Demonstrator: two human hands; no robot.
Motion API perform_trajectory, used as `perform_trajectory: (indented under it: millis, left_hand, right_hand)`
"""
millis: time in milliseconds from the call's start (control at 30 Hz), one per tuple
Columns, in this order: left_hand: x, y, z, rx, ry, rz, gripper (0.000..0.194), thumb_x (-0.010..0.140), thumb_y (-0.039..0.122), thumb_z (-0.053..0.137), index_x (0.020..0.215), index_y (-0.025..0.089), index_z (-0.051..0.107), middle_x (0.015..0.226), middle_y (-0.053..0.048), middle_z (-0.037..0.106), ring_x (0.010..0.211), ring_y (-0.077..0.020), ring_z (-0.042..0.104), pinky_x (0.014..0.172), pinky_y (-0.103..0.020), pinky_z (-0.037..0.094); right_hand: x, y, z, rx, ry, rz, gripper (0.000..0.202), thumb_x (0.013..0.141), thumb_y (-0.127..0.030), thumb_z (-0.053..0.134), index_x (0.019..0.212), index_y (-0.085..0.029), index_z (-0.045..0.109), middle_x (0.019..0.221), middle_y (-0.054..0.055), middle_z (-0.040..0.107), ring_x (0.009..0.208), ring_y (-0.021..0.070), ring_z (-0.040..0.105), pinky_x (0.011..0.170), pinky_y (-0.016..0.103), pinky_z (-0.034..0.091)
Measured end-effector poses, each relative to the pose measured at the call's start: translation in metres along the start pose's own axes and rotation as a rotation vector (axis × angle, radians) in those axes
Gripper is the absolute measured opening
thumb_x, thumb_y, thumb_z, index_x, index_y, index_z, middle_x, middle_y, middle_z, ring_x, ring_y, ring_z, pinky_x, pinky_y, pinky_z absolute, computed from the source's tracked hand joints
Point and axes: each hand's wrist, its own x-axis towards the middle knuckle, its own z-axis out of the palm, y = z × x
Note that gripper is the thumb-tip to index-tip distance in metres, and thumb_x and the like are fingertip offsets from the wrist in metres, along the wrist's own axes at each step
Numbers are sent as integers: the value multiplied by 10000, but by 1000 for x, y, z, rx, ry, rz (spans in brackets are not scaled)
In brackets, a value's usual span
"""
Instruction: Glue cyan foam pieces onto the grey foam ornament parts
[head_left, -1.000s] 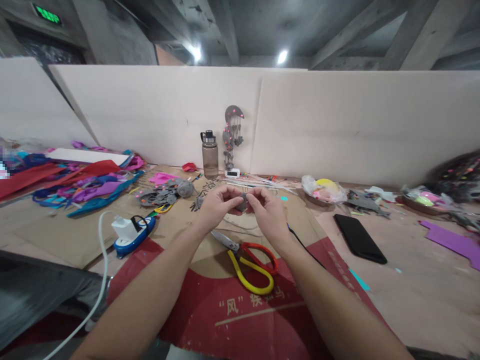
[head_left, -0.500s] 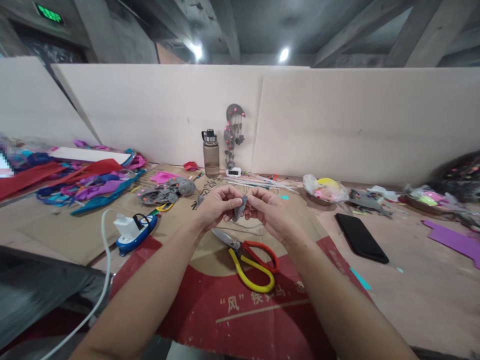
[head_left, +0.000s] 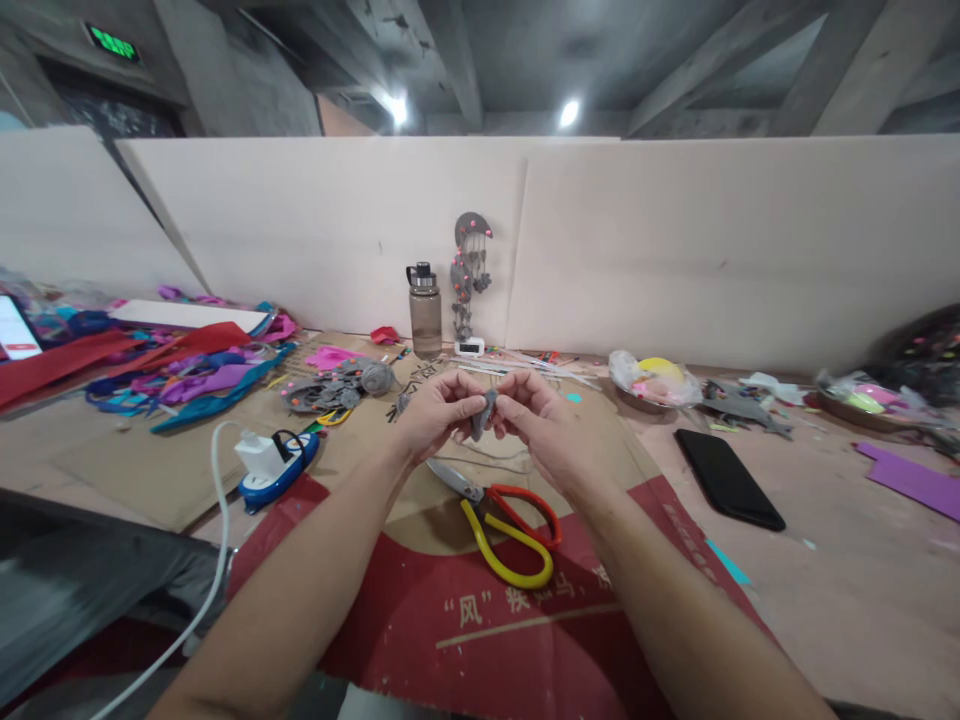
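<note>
A small grey felt piece (head_left: 484, 418) is pinched between my left hand (head_left: 444, 412) and my right hand (head_left: 534, 415), whose fingertips nearly meet over the brown paper sheet (head_left: 420, 515). A thin grey cord (head_left: 499, 465) lies on the sheet below the fingers. Nearer to me rest scissors (head_left: 517, 575) with one yellow and one red handle. At the back left sit a grey yarn ball (head_left: 377, 377) and a pile of grey felt pieces (head_left: 322, 388). A grey moon-shaped hanging ornament (head_left: 472, 228) is against the white panel.
A bottle (head_left: 426, 322) stands at the back. On the right are a black phone (head_left: 729, 480), a wrapped bowl (head_left: 652, 382) and purple felt (head_left: 911, 478). On the left are a blue power strip (head_left: 277, 480), a white cable (head_left: 223, 530) and coloured felt strips (head_left: 206, 380).
The camera view has shifted slightly, bringing a lit screen into view at the far left. The grey piece is tilted a little differently between my fingers; both hands keep their pinch.
</note>
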Motion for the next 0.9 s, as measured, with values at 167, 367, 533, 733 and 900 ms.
perform_trajectory:
  millis: [167, 367, 533, 733, 900]
  left_hand:
    - [1, 1, 4, 13, 109, 45, 408, 614, 378, 860, 839, 152, 606, 605, 21, 633, 418, -96, 557, 344, -176, 375]
    - [1, -3, 1, 104, 96, 94, 365, 694, 383, 806, 931, 140, 673, 655, -10, 656, 465, -89, 563, 397, -186, 413]
    - [-2, 1, 6, 230, 89, 108, 307, 716, 382, 788, 880, 145, 684, 677, -21, 666, 504, -94, 572, 443, -200, 455]
    - [-3, 5, 7, 265, 47, 91, 287, 717, 370, 785, 866, 147, 686, 661, -13, 654, 502, -89, 546, 454, -206, 448]
    - [-4, 8, 10, 269, 35, 79, 263, 716, 356, 785, 836, 148, 678, 662, -7, 641, 516, -90, 542, 463, -206, 452]
  right_hand:
    - [-1, 4, 2, -92, 88, -108, 216, 790, -323, 659, 867, -232, 479, 801, -47, 546, 632, 82, 546, 608, 236, 493]
    - [-1, 8, 2, -76, 103, -137, 229, 804, -332, 661, 930, -240, 492, 809, -45, 541, 622, 87, 550, 588, 243, 517]
    - [-1, 10, 1, -129, 137, -113, 242, 814, -403, 656, 924, -223, 537, 776, -31, 564, 626, 97, 562, 540, 228, 526]
    - [-3, 9, -1, -162, 160, -52, 226, 822, -430, 633, 830, -216, 562, 720, -18, 558, 645, 119, 570, 498, 230, 534]
    - [-3, 7, -1, -112, 139, -14, 228, 807, -422, 635, 805, -215, 540, 722, -20, 543, 652, 116, 557, 502, 228, 541]
